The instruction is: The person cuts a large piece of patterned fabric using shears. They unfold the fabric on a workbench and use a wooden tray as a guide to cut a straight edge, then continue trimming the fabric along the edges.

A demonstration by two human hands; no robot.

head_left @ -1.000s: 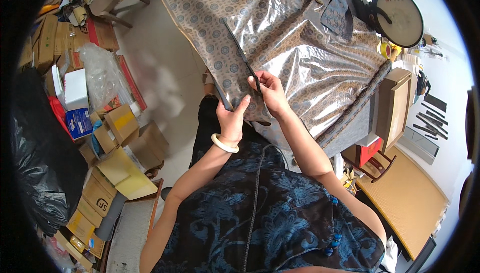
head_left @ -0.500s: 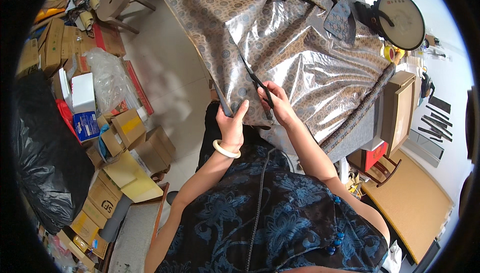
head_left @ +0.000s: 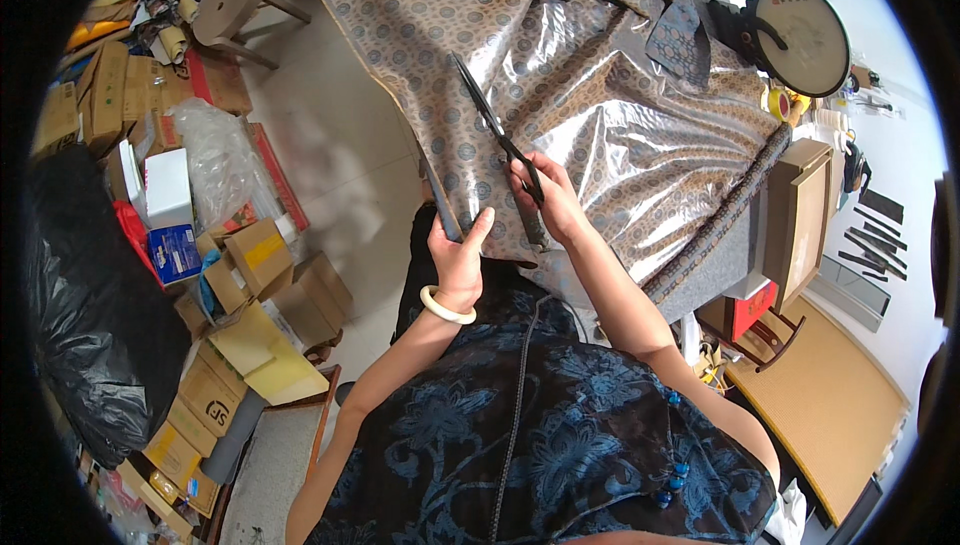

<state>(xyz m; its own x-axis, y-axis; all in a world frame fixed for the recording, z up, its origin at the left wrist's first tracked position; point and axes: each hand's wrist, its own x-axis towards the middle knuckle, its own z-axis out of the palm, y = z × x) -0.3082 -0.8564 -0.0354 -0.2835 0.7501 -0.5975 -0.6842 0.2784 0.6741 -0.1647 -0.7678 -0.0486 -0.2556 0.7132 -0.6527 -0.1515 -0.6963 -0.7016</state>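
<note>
A wide, glossy brown fabric (head_left: 420, 20) with round grey-blue motifs spreads over the table and hangs toward me in folds. My left hand (head_left: 459, 263), a pale bangle at its wrist, is closed on the fabric's near left edge, thumb on top. My right hand (head_left: 552, 203) is wrapped round the handles of long black scissors (head_left: 484, 108). Their blades point away from me and to the left, over the fabric. I cannot tell whether fabric lies between the blades. The right fingers partly hide the handles.
Cardboard boxes (head_left: 258, 257) and a black plastic bag (head_left: 100, 295) crowd the left, with a stool (head_left: 228, 13) beyond. At the table's right stand a round fan-shaped object (head_left: 802, 37) and a brown box (head_left: 800, 210). A rolled fabric edge (head_left: 720, 210) runs along the right.
The scissors have shifted slightly up and left, and more of their blades shows on top of the fabric. The left hand has moved slightly left and down, still holding the edge.
</note>
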